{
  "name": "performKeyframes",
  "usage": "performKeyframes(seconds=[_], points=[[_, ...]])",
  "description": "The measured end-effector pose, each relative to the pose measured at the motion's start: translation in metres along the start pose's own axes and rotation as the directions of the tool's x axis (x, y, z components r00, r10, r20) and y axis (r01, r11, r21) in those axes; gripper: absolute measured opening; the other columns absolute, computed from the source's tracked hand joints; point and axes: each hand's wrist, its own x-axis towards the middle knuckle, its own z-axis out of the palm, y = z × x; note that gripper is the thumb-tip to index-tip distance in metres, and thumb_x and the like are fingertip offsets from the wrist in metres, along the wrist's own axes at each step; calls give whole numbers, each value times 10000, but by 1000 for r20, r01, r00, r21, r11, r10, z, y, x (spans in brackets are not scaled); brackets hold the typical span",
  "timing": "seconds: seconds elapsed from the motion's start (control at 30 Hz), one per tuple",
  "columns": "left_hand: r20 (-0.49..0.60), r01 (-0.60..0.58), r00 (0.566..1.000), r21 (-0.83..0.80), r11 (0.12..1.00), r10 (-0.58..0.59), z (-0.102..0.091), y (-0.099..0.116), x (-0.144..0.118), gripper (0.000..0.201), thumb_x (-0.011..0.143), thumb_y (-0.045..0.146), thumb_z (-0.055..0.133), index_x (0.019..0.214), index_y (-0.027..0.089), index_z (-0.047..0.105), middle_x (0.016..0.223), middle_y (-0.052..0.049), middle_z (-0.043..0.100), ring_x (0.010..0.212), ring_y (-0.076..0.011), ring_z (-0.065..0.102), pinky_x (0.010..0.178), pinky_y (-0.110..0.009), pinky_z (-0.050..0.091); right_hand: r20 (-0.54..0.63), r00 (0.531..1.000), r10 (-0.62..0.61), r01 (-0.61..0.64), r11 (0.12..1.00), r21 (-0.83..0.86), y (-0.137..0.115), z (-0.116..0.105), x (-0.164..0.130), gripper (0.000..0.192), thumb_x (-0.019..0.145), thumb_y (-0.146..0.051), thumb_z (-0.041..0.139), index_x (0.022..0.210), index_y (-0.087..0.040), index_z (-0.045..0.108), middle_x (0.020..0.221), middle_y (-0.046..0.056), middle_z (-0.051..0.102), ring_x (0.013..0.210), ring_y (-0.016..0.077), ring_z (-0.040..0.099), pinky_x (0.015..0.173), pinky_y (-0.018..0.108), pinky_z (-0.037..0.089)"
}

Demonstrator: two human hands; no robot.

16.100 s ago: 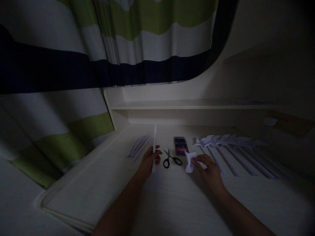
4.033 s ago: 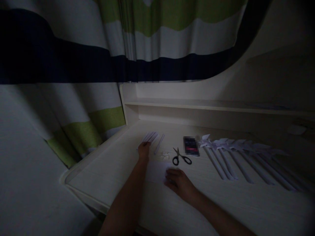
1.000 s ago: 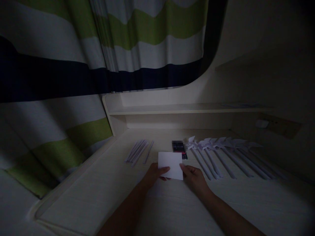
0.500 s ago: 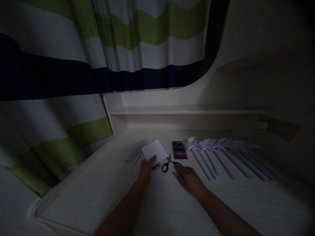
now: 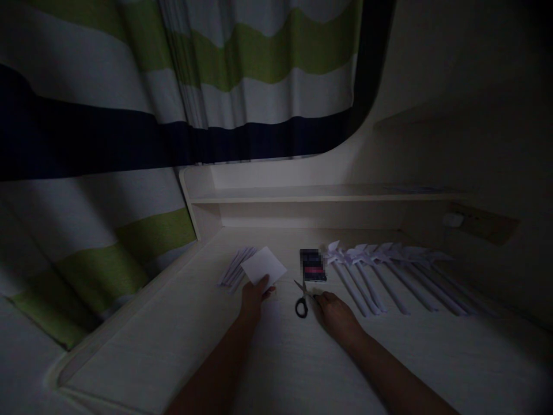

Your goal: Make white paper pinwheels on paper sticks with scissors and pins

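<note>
The left hand [image 5: 254,295] pinches a small white paper sheet [image 5: 264,266] by its near edge, the sheet tilted up toward twelve o'clock above the desk [image 5: 302,369]. The scissors [image 5: 303,297] lie just at nine o'clock of the right hand [image 5: 336,311], whose fingers curl onto the handles, though the dim light hides whether they grip. Their long axis runs from handles at six o'clock to blades at eleven o'clock, and the right hand is the nearer one.

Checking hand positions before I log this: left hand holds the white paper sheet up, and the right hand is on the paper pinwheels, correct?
Not quite. The head view shows the right hand at the scissors, not the pinwheels. The left hand does hold the white paper sheet up.
</note>
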Motion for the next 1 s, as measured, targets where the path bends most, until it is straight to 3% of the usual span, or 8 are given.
performKeyframes(seconds=[0.33,0.47,0.57,0.63,0.77,0.87,1.0], points=[[23,8,1000,-44,999,-7,0,-1,-1,378,567,344,688,841,109,577,766,-66,610,610,-138,593,541,-221,470,32,998,63,-62,998,-15,3,-9,-2,222,709,-82,435,858,-158,581,823,98,641,785,194,591,675,260,418],[38,26,999,-139,990,-20,3,1,-3,338,579,291,692,850,127,573,840,-65,606,663,-132,590,572,-217,486,-136,990,49,-38,996,82,6,-13,-1,277,718,-98,397,940,-156,552,884,106,627,834,207,579,710,284,429],[45,56,998,-230,972,-47,8,3,-5,293,600,252,680,857,166,567,921,-42,598,726,-119,586,606,-207,491,-299,953,43,17,981,196,6,-13,0,288,736,-127,374,985,-137,520,935,128,600,865,224,563,736,328,439],[87,95,994,-277,956,-73,12,5,-8,296,616,251,670,884,199,555,938,-15,597,693,-100,586,577,-198,488,-345,936,71,44,949,313,3,-12,-1,253,763,-177,383,984,-141,502,936,129,588,846,223,565,724,341,454],[293,190,949,-246,950,-113,21,6,-23,316,631,288,658,911,185,552,833,-20,623,566,-94,576,455,-181,448,-289,946,147,52,811,582,-14,-11,-6,196,787,-254,413,956,-176,475,891,91,583,782,192,575,668,316,488],[428,221,897,-227,949,-106,26,8,-34,313,638,293,653,895,140,561,817,-58,634,623,-126,589,507,-206,467,-223,966,134,74,680,730,-30,-10,-10,142,758,-241,454,882,-185,493,844,60,575,779,174,563,666,292,492],[448,216,890,-256,942,-83,29,9,-40,313,634,275,657,895,131,562,875,-82,630,768,-171,590,601,-237,472,-99,985,145,31,410,912,-43,-7,-11,109,688,-227,546,783,-194,504,777,30,566,748,161,549,608,270,498]])
